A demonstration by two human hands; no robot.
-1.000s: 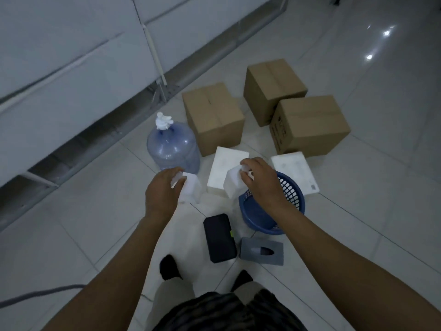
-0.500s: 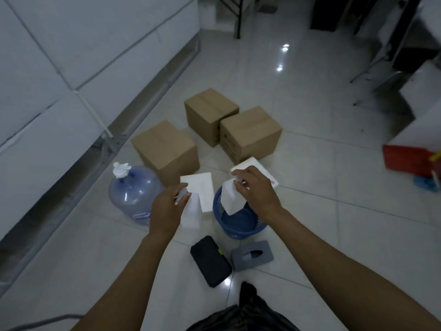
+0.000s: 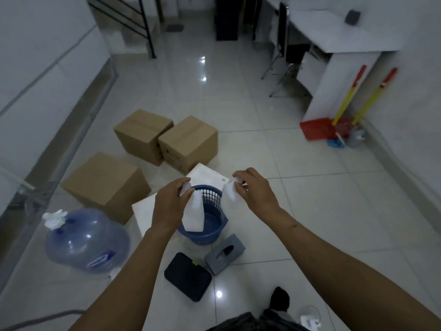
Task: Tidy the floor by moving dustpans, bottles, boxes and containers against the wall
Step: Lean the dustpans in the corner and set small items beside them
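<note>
Far left, the white wall [image 3: 35,68] runs along the tiled floor [image 3: 298,199]. Near its foot lies a large blue water jug [image 3: 86,242] with a white cap, and just behind the jug stands a cardboard box [image 3: 105,185]. Two more cardboard boxes [image 3: 164,139] stand further back, touching each other, well apart from the wall.

The left hand [image 3: 170,206] is closed around the neck of a white bottle [image 3: 194,212]; the fingers wrap the clear top, and the body hangs below them, in front of the blue basket [image 3: 211,231]. Flat white boxes [image 3: 205,174] lie on the floor behind and beside the basket. Nearer the person, a black case [image 3: 188,275] and a grey tissue box [image 3: 225,253] lie on the tiles.

The right hand [image 3: 255,189] pinches the top of a second white bottle [image 3: 229,193], fingertips closed on its cap, the body hanging just left of the fingers, over the basket's rim.

Far right, a red dustpan [image 3: 315,131] with a yellow handle leans beside the white desk [image 3: 334,44], next to a broom, close to the right-hand wall
</note>
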